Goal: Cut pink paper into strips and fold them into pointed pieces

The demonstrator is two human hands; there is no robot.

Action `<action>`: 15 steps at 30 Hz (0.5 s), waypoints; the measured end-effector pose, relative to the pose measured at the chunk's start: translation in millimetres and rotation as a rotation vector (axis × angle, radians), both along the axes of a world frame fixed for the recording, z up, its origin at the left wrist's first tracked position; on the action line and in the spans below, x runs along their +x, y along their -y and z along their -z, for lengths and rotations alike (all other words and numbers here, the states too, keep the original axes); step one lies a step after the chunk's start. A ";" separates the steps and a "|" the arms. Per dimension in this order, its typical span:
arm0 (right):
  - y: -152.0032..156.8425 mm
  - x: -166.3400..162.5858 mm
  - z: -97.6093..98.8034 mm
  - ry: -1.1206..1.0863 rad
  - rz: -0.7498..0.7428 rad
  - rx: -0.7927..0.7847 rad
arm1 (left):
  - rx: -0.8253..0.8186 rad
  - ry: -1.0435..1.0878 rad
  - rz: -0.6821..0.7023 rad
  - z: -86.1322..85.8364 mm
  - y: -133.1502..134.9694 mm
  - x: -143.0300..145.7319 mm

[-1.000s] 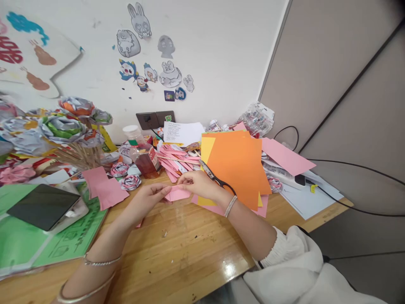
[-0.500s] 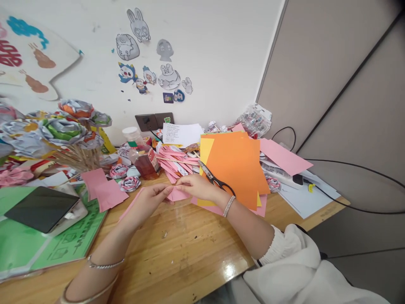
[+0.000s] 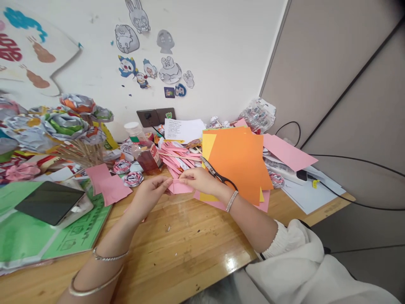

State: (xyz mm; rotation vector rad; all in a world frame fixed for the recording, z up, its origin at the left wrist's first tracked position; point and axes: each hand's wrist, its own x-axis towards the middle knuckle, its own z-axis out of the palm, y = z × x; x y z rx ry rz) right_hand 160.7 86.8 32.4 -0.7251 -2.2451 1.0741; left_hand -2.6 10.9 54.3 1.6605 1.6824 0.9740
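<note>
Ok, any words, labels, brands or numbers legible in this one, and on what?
None can be read.
White sheet by the wall: printed lines, too small.
Bottle label: blurred.
Green mat: print too small.
Wall poster: red characters, cut off.

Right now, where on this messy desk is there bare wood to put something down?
The wooden desk is bare along its near edge, bordered by the green mat, the forearms and the orange paper stack. A smaller patch lies right of that stack, before the white sheets. Behind the left hand and right hand it is crowded.
</note>
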 end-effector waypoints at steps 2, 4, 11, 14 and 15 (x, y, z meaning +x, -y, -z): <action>0.4 0.1 -0.9 -0.002 0.001 0.003 | -0.006 0.002 -0.007 0.3 0.1 0.0; 1.0 -0.1 -1.3 -0.005 0.006 -0.004 | -0.011 0.011 -0.019 0.7 0.2 1.0; 2.4 -2.2 0.7 -0.033 0.029 0.002 | 0.054 -0.034 -0.007 4.7 -0.1 5.4; 2.0 -3.3 1.6 -0.014 0.012 0.023 | 0.049 -0.055 -0.023 4.4 0.4 6.3; 1.7 -3.6 1.9 -0.009 0.009 0.028 | 0.037 -0.037 -0.026 4.0 0.7 6.4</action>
